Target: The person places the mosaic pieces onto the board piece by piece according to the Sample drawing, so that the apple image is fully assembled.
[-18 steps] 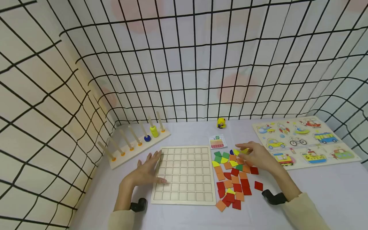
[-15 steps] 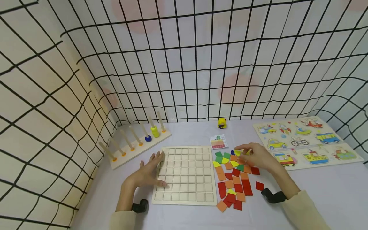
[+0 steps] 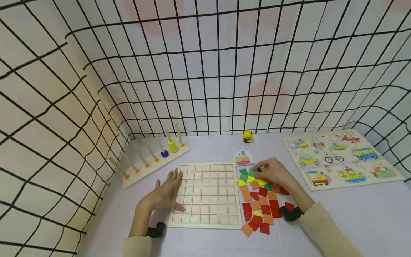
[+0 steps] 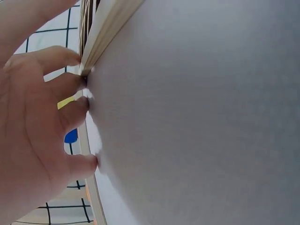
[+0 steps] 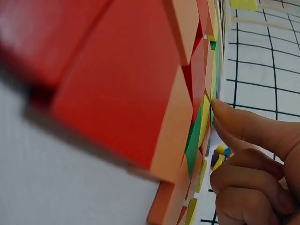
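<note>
My left hand (image 3: 164, 192) rests spread on the left edge of a pale wooden grid board (image 3: 205, 196). In the left wrist view its fingertips lie along the board's side. To the right of the board, my right hand (image 3: 273, 172) hovers at the top of a loose group of flat colored tiles. Its thumb and index finger stand apart beside a green tile (image 3: 252, 172), with a yellow tile (image 3: 250, 179) just below. The thumb (image 5: 225, 110) reaches the tiles in the right wrist view, while the other fingers curl back. A blue tile is partly hidden under the hand.
Red tiles (image 3: 274, 208) and orange tiles (image 3: 246, 196) spread nearer me. A small pattern card (image 3: 243, 158) lies above the tiles. A peg rack (image 3: 151, 166) stands back left, a picture puzzle board (image 3: 340, 157) lies right, and a yellow toy figure (image 3: 247, 137) sits behind.
My right hand has moved left, from the yellow tiles to the green one, and now covers the blue tile more. The left hand stays on the board's edge.
</note>
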`<control>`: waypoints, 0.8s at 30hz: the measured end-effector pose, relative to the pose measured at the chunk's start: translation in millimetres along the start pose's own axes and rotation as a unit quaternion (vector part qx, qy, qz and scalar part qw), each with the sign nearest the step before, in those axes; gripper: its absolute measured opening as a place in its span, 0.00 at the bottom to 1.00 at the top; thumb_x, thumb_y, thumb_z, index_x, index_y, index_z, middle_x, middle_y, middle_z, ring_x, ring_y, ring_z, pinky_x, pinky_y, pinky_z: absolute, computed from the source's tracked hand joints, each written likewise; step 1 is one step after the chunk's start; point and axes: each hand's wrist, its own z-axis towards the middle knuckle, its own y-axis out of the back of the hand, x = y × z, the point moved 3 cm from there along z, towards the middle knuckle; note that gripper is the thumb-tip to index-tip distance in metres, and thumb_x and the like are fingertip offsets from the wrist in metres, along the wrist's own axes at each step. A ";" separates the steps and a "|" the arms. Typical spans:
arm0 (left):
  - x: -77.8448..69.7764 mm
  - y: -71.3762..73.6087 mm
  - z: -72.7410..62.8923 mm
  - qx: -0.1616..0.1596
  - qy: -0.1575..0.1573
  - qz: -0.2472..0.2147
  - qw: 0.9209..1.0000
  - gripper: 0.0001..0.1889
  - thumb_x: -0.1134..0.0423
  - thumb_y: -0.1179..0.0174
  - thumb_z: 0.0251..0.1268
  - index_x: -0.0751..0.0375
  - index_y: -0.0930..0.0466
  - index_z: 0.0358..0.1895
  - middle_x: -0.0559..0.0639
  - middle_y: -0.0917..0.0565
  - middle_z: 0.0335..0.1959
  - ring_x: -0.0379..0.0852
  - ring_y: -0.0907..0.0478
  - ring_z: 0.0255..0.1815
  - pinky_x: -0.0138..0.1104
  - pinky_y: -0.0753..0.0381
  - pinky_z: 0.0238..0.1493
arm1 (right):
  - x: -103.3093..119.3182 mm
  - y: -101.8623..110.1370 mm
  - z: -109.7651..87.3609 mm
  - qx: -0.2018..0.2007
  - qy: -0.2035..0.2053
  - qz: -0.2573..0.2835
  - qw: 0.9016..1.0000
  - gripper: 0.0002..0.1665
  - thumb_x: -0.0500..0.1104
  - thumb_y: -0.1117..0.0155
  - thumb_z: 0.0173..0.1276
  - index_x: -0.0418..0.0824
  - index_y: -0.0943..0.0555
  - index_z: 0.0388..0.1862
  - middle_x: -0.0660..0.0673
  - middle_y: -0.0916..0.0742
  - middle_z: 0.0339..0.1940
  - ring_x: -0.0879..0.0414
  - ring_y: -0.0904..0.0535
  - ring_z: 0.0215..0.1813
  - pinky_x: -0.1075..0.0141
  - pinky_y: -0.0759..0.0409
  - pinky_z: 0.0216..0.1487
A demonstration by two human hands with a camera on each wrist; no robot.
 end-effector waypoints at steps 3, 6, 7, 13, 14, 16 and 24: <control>-1.2 -1.1 -1.7 0.001 0.008 0.007 1.000 0.68 0.51 0.17 0.43 0.62 0.57 0.84 0.61 0.65 0.86 0.63 0.71 0.87 0.74 0.77 0.77 | 1.4 -2.7 1.3 0.015 -0.007 0.001 1.000 0.18 0.45 0.24 0.62 0.42 0.11 0.51 0.41 0.20 0.36 0.50 0.25 0.37 0.66 0.33 0.32; -4.1 -2.9 -1.9 -0.001 0.015 0.017 1.000 0.69 0.51 0.17 0.44 0.62 0.57 0.84 0.61 0.64 0.87 0.63 0.71 0.87 0.74 0.76 0.77 | 2.7 -3.8 1.4 0.039 -0.013 -0.001 0.999 0.19 0.46 0.23 0.61 0.41 0.13 0.49 0.41 0.20 0.41 0.50 0.25 0.42 0.64 0.33 0.35; -5.1 -3.7 -1.7 -0.002 0.019 0.021 1.000 0.69 0.50 0.17 0.44 0.62 0.58 0.85 0.61 0.64 0.87 0.63 0.70 0.87 0.74 0.75 0.77 | 3.0 -3.5 1.2 0.046 -0.014 -0.003 0.999 0.19 0.46 0.23 0.61 0.40 0.13 0.50 0.41 0.20 0.41 0.50 0.26 0.43 0.64 0.34 0.34; -4.5 -3.2 4.3 -0.004 0.016 0.024 1.000 0.71 0.50 0.17 0.43 0.61 0.61 0.85 0.57 0.62 0.87 0.61 0.68 0.88 0.73 0.74 0.78 | 0.2 2.0 -1.4 0.065 -0.001 -0.012 0.998 0.19 0.46 0.24 0.62 0.41 0.15 0.50 0.38 0.20 0.46 0.47 0.25 0.48 0.62 0.32 0.38; -2.3 -1.3 4.7 -0.005 0.012 0.020 1.000 0.72 0.51 0.16 0.42 0.61 0.62 0.85 0.57 0.61 0.87 0.60 0.68 0.88 0.72 0.74 0.79 | -0.6 2.9 -2.1 0.065 0.003 -0.014 0.998 0.19 0.45 0.24 0.62 0.41 0.15 0.50 0.38 0.20 0.47 0.47 0.26 0.49 0.62 0.32 0.39; 3.2 2.7 4.2 -0.002 0.005 0.018 1.000 0.73 0.52 0.15 0.39 0.61 0.61 0.85 0.58 0.60 0.87 0.61 0.68 0.88 0.71 0.73 0.79 | -2.0 3.6 -3.4 0.065 0.008 -0.017 0.998 0.19 0.45 0.24 0.62 0.42 0.15 0.51 0.38 0.20 0.48 0.47 0.26 0.50 0.62 0.32 0.40; 13.9 9.8 0.3 0.015 0.003 0.015 1.000 0.75 0.57 0.13 0.29 0.61 0.56 0.84 0.61 0.62 0.87 0.62 0.72 0.87 0.70 0.74 0.80 | -0.4 1.7 -5.0 0.040 0.018 -0.002 0.999 0.17 0.41 0.25 0.64 0.41 0.13 0.51 0.44 0.23 0.32 0.52 0.27 0.35 0.65 0.33 0.32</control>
